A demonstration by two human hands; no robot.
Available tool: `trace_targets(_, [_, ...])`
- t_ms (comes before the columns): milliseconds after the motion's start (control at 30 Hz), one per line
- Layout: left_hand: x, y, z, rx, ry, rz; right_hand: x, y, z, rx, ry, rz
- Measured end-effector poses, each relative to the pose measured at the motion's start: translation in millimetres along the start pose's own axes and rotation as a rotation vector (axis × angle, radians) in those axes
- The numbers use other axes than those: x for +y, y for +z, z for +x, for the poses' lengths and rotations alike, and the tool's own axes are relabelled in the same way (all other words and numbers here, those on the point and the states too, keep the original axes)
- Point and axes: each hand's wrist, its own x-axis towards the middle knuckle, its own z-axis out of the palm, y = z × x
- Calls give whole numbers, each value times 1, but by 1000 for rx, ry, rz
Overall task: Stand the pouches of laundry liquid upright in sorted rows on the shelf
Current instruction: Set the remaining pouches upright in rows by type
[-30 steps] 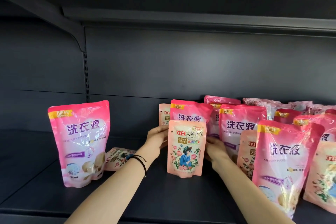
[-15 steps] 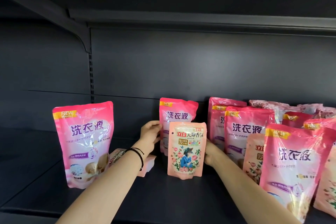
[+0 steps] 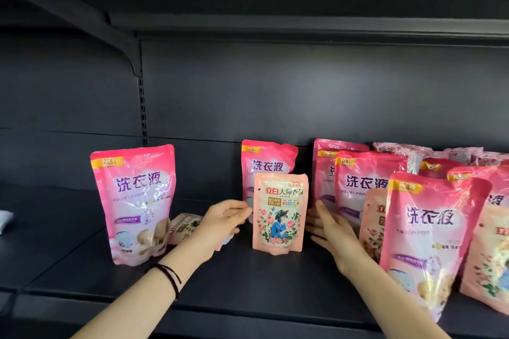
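As left hand (image 3: 226, 218), right hand (image 3: 332, 227) flank it, one pouch (image 3: 278, 213) stands.

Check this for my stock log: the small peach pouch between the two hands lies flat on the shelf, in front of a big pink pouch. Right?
Not quite. In the head view the small peach pouch stands upright, not flat, on the shelf, between the left hand and right hand, in front of a big pink pouch.
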Motion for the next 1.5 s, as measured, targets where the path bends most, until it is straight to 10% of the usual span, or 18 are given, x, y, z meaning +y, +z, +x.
trace_targets(200, [-11, 35, -7, 16, 3, 167, 10, 4, -12, -39, -27, -374])
trace_targets(700, [-14, 33, 44, 202, -67, 169, 9, 48, 53, 64, -2, -345])
trace_targets(867, [-8, 15, 40, 149, -116, 188, -6, 31, 46, -43, 20, -743])
trace_targets(1167, [9, -33, -17, 98, -9, 1046, -40, 35, 12, -331, -60, -1186])
trace_targets(1500, [-1, -43, -52, 183, -50, 1200, -41, 132, 14, -543, -363, -1082])
